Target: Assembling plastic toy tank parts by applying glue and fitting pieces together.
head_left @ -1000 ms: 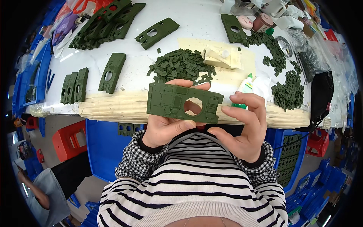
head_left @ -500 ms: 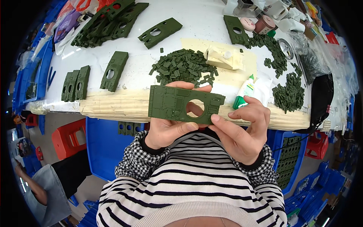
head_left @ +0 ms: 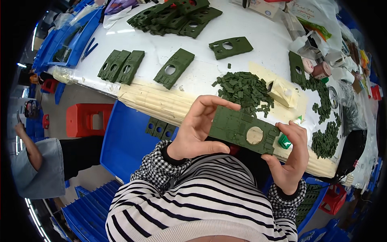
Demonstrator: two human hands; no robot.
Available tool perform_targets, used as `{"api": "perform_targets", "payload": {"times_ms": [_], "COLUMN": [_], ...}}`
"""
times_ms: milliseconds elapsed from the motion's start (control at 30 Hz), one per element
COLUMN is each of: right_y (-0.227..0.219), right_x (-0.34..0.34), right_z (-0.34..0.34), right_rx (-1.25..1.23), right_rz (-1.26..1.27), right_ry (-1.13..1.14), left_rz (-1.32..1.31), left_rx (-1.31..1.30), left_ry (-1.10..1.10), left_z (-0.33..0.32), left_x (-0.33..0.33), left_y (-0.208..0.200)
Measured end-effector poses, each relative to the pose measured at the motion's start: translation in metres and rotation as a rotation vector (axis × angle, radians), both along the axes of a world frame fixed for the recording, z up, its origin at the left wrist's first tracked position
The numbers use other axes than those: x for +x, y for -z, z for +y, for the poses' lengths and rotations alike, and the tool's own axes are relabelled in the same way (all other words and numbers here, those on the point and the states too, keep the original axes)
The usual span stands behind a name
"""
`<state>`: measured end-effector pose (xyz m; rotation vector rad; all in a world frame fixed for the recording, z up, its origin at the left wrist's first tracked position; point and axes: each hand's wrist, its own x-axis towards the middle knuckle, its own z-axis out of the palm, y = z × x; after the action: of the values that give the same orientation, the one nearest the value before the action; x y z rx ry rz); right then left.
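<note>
A dark green plastic model tank hull (head_left: 230,126) with a round hole is held level above the table's front edge. My left hand (head_left: 197,131) is round its left end, fingers along the far edge and thumb at the near edge. My right hand (head_left: 293,155) pinches the right end between forefinger and thumb. Just beyond lies a heap of small green plastic pieces (head_left: 244,89). A green and white glue bottle (head_left: 285,141) shows partly behind my right hand.
More hulls lie leftward: one (head_left: 174,68) alone, a few in a row (head_left: 121,66), and a stack (head_left: 173,18) farther back. A cream block (head_left: 281,93) stands beside the heap. Other piles of pieces (head_left: 325,139) lie right. A blue bin (head_left: 121,139) and red stool (head_left: 86,119) are below left.
The view has swung left, so the table appears shifted right and tilted. The hull now slopes down to the right, and my right forefinger has moved up to its far corner.
</note>
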<state>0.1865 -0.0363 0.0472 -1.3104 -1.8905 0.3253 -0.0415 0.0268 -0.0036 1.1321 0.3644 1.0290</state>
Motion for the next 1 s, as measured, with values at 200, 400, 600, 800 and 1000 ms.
{"api": "perform_targets", "payload": {"times_ms": [200,400,600,800,1000], "right_y": [0.002,0.005,0.005,0.011,0.012], "right_x": [-0.014,-0.036,-0.041,-0.045,-0.046], "right_z": [0.017,0.022,0.020,0.015,0.014], "right_rx": [-0.021,-0.052,-0.114,-0.136,-0.152], "right_rz": [-0.059,0.045,-0.086,-0.096,-0.092], "right_ry": [-0.162,-0.176,-0.205,-0.191,-0.197], "left_rz": [0.375,0.358,0.825,1.167,1.225], "left_rx": [0.321,0.324,0.424,0.497,0.506], "left_ry": [-0.173,-0.672,-1.344,-1.512,-1.500], "left_z": [-0.005,-0.003,0.024,0.039,0.041], "left_x": [-0.045,-0.079,-0.108,-0.111,-0.112], "left_y": [-0.009,-0.006,0.015,0.024,0.025]}}
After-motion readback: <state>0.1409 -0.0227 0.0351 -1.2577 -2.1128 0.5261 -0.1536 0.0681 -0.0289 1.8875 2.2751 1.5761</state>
